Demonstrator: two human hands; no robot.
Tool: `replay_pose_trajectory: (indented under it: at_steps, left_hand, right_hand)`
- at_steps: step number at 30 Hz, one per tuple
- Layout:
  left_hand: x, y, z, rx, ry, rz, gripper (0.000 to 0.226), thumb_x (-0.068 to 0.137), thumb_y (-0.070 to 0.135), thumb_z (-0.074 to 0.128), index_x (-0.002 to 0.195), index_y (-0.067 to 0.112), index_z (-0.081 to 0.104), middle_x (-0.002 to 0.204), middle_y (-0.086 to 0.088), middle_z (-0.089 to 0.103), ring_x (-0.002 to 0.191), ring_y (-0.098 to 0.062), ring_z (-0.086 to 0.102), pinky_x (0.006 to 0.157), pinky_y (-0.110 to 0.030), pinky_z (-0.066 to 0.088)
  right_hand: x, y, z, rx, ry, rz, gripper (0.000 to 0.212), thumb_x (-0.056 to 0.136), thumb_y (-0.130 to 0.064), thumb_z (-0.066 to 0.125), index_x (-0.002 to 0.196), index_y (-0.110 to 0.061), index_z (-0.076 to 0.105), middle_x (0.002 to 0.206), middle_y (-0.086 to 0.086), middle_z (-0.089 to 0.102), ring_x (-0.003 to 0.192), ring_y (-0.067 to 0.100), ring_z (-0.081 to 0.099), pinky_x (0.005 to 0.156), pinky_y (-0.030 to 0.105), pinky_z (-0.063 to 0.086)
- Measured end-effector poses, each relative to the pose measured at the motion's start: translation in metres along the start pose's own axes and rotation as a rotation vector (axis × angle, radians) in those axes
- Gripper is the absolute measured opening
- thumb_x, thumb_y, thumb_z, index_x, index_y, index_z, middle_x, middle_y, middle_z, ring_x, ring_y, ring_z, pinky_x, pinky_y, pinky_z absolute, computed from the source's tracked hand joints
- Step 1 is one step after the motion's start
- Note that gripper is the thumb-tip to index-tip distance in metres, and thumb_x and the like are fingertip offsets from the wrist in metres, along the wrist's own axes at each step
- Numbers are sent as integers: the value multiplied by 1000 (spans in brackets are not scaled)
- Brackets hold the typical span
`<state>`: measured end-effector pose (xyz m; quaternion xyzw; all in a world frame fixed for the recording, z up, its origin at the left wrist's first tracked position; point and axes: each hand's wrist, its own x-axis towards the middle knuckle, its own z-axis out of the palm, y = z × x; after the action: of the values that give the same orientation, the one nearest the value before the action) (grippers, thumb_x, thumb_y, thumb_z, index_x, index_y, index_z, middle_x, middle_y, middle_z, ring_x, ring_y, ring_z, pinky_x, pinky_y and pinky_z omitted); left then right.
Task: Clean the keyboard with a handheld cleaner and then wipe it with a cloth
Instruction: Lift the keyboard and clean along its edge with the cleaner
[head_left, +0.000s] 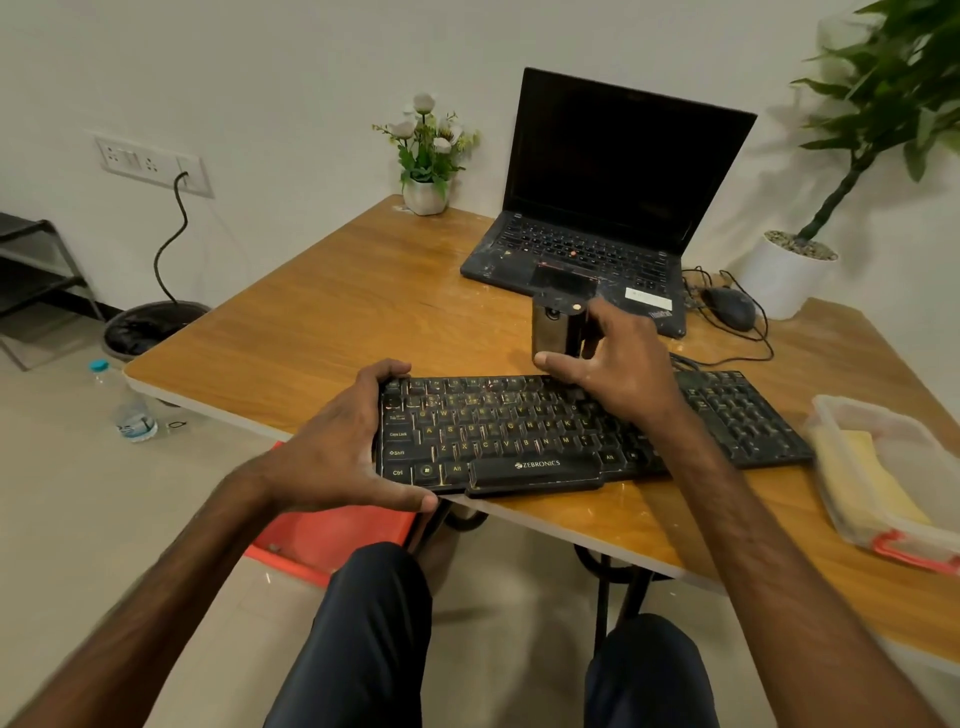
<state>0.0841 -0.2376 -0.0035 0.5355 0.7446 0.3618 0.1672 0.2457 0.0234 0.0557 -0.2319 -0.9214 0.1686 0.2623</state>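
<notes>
The left hand (337, 447) grips the left end of the keyboard (493, 436), fingers curled over its far corner and thumb under its near one. That near corner juts past the near edge of the table (311, 312), so the likeliest mishap starts here: if this grip slackens while the other hand pushes down or sideways, the keyboard could pivot and slide off towards the person's lap. Moving right, the right hand (618, 364) is wrapped round the cleaner (553, 327), thumb low on its side and a finger over its top. The cleaner stands upright just behind the keyboard's far edge, near the middle of the table and just in front of the open laptop (597, 249). The hold looks loose and one-sided, so a hurried lift might let the smooth body slip and drop onto the keys, or knock back against the laptop. The forearm also lies across the keys, and could press or snag them as it moves. Further right, the mouse (727, 306) and its loose cable lie close enough to catch on a wide sweep. The cloth (862, 467) waits in a plastic box (831, 405) by the right near edge, where an elbow could nudge it off.
</notes>
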Motion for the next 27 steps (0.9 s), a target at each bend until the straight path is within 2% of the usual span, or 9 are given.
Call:
replay_pose_trajectory:
  at_steps: [2, 4, 8, 12, 14, 17, 20, 22, 27]
  left_hand:
    - [0, 1, 0, 6, 0, -4, 132, 44, 78, 83, 147, 40, 10, 135, 27, 35, 126, 10, 40, 106, -17, 37]
    - [0, 0, 0, 2, -3, -8, 132, 44, 78, 83, 148, 39, 10, 136, 24, 36, 126, 7, 42, 106, -17, 37]
    - [0, 0, 0, 4, 2, -3, 133, 45, 76, 83, 149, 37, 10, 135, 27, 34, 126, 12, 38, 101, -7, 33]
    - [-1, 1, 0, 9, -2, -2, 133, 45, 77, 82, 148, 37, 10, 135, 28, 34, 125, 13, 38, 103, -12, 35]
    - [0, 1, -1, 10, -7, -2, 134, 44, 78, 82, 149, 35, 10, 136, 27, 34, 126, 12, 39, 105, -15, 36]
    - [0, 0, 0, -27, -7, -10, 133, 44, 74, 86, 148, 36, 12, 136, 22, 38, 126, 5, 44, 109, -24, 40]
    - [0, 0, 0, -20, -10, -10, 133, 44, 73, 86, 148, 37, 12, 136, 21, 38, 126, 3, 44, 110, -29, 41]
    - [1, 0, -1, -17, -10, -6, 134, 44, 75, 85, 149, 37, 12, 137, 21, 38, 127, 3, 43, 112, -31, 41]
    - [0, -1, 0, -21, -5, -3, 127, 44, 77, 84, 144, 45, 12, 137, 18, 39, 127, -1, 45, 111, -36, 42]
  right_hand:
    - [-5, -9, 1, 109, -82, -70, 51, 72, -48, 81, 110, -20, 62, 99, -7, 66, 87, 11, 61, 75, 30, 53]
    - [-8, -11, 6, 82, -144, -123, 55, 73, -48, 80, 116, -19, 63, 102, -8, 67, 89, 10, 60, 78, 33, 54]
    - [1, 0, 4, 7, -12, -7, 55, 73, -52, 79, 114, -19, 62, 102, -5, 67, 88, 12, 61, 75, 35, 55]
    - [-8, -13, 14, 244, -102, -30, 54, 72, -44, 83, 116, -22, 61, 104, -11, 65, 95, 6, 61, 76, 14, 48]
    - [-7, -15, 20, 171, -110, -53, 59, 72, -48, 81, 120, -22, 61, 102, -11, 64, 92, 8, 61, 76, 22, 51]
    - [2, -11, 15, 66, -2, -6, 56, 71, -56, 78, 114, -23, 61, 97, -10, 64, 84, 11, 61, 71, 36, 56]
    - [-2, -21, 17, 194, -67, -71, 49, 71, -51, 79, 109, -26, 60, 95, -13, 64, 88, 8, 61, 74, 31, 55]
    - [-6, -29, 23, 165, -138, -143, 53, 71, -55, 77, 111, -24, 61, 98, -12, 65, 87, 7, 61, 75, 33, 55]
    - [8, -24, 20, 10, -33, -72, 51, 73, -56, 77, 110, -25, 60, 101, -8, 66, 86, 11, 59, 75, 41, 56]
